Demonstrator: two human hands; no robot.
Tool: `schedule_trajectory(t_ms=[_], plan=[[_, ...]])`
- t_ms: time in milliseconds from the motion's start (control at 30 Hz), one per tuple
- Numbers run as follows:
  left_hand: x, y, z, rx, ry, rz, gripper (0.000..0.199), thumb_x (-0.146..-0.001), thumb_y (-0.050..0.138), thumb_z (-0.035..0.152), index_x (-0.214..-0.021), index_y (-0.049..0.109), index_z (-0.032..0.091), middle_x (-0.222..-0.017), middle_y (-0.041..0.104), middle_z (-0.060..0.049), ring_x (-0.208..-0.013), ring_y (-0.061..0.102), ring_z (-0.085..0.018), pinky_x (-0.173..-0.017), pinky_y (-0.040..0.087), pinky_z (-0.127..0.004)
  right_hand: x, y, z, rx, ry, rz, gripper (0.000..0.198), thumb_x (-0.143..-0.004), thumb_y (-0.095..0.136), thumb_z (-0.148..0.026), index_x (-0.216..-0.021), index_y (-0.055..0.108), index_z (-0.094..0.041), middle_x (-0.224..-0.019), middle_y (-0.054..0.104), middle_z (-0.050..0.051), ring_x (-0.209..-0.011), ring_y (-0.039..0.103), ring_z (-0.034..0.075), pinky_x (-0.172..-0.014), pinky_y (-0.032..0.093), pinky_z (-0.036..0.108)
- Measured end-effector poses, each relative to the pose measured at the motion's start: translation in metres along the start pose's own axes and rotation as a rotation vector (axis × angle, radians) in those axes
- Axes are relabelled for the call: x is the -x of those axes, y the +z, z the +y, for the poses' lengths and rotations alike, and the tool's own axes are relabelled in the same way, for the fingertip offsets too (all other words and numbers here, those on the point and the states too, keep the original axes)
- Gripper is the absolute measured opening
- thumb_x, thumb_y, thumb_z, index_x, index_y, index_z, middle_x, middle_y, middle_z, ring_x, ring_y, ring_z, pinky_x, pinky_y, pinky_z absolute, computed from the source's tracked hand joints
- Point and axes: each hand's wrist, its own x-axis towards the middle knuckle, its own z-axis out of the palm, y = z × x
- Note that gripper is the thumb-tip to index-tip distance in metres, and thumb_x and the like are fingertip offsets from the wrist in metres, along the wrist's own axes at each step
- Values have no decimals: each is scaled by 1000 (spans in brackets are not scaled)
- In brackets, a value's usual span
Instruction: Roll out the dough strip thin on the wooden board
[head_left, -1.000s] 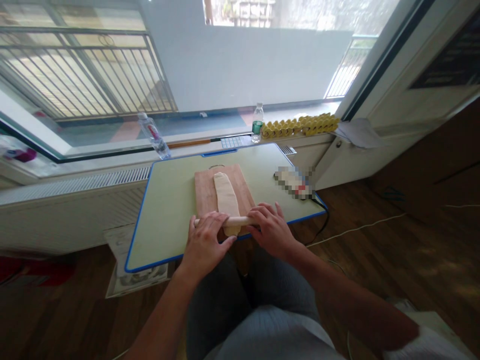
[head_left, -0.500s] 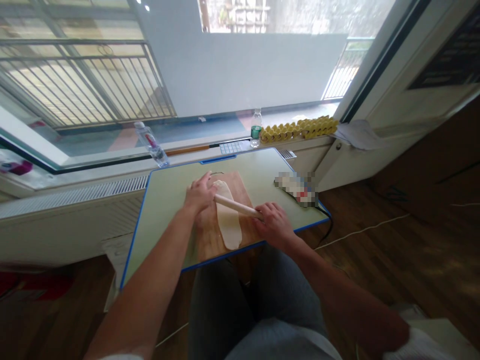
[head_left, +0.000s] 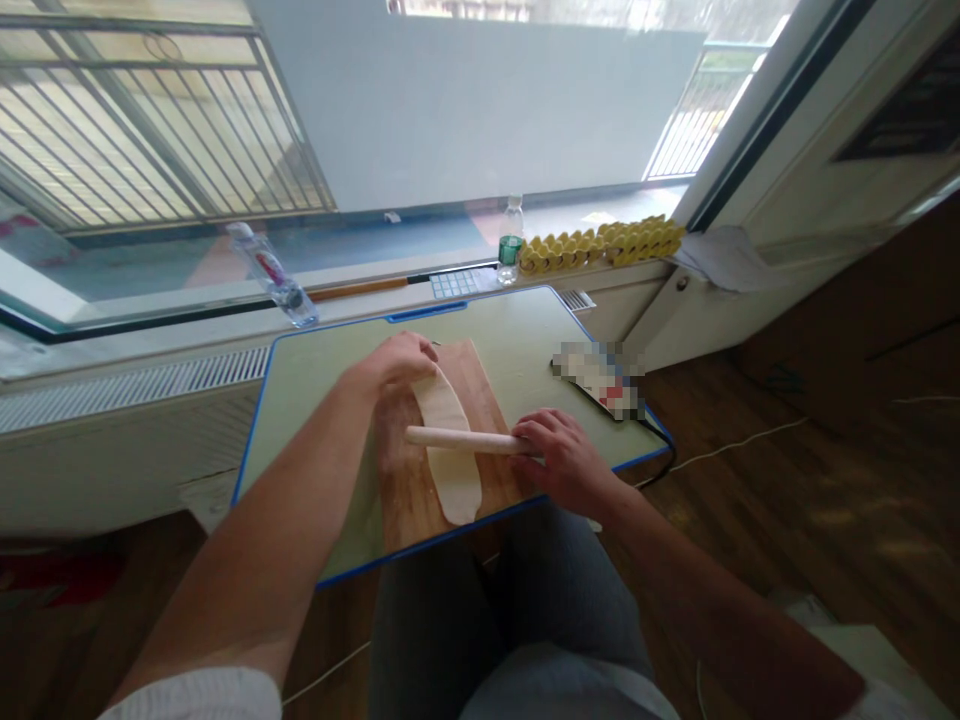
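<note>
A long, flat strip of dough [head_left: 454,490] lies lengthwise on a wooden cutting board [head_left: 401,500]. Across it rests a pale wooden rolling pin [head_left: 457,439], its left end free. My right hand [head_left: 562,455] is wrapped round the pin's right end, beside the board's right edge. At the far end of the strip, my left hand [head_left: 401,360] has its fingers bent down and closed on the dough's tip, which they partly hide.
The board lies on a small blue-edged table [head_left: 322,400]. A pixelated item with a black cord [head_left: 654,440] lies at the table's right. Along the windowsill are two plastic bottles [head_left: 274,275] [head_left: 510,245], a wooden stick [head_left: 360,289] and yellow egg trays [head_left: 600,247].
My left hand has let go of the pin's left end and moved to the dough's far tip. The pin, now held only by my right hand, lies more level and nearer to me.
</note>
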Motion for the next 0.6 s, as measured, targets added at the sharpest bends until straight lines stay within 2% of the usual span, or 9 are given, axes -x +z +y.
schedule_trajectory(t_ms=[67, 133, 300, 433, 600], plan=[[1, -11, -2, -25, -7, -82, 22, -59, 79, 34, -78, 80, 22, -80, 77, -2, -80, 69, -23, -69, 50, -29, 2, -1, 0, -7, 8, -6, 25, -94, 80, -28, -118, 71, -25, -123, 73, 7, -119, 61, 29, -109, 45, 48], [3, -21, -4, -34, 11, -123, 16, -58, 78, 34, -69, 75, 23, -73, 73, -1, -75, 65, -21, -66, 47, -28, 4, -2, 0, -21, 14, -7, 25, -95, 80, -28, -117, 71, -25, -123, 74, 7, -119, 62, 29, -109, 45, 48], [4, -33, 0, 85, 85, -82, 21, -59, 78, 39, -73, 73, 24, -74, 71, 1, -77, 63, -19, -68, 46, -28, 7, 0, 1, -51, 7, 0, 24, -96, 79, -27, -117, 70, -26, -122, 74, 7, -119, 62, 28, -110, 45, 47], [5, -32, 8, 273, 53, -105, 33, -55, 84, 44, -77, 72, 22, -76, 71, -1, -76, 65, -19, -67, 50, -30, 7, -2, -3, -65, 12, -19, 24, -96, 78, -24, -118, 69, -26, -119, 75, 6, -119, 62, 28, -111, 44, 46], [37, -34, 13, 462, 130, -109, 34, -64, 84, 50, -84, 74, 24, -84, 74, -4, -80, 70, -20, -70, 57, -33, 7, -8, -9, -67, 29, -47, 22, -95, 77, -22, -116, 69, -26, -118, 76, 6, -120, 63, 28, -111, 43, 45]])
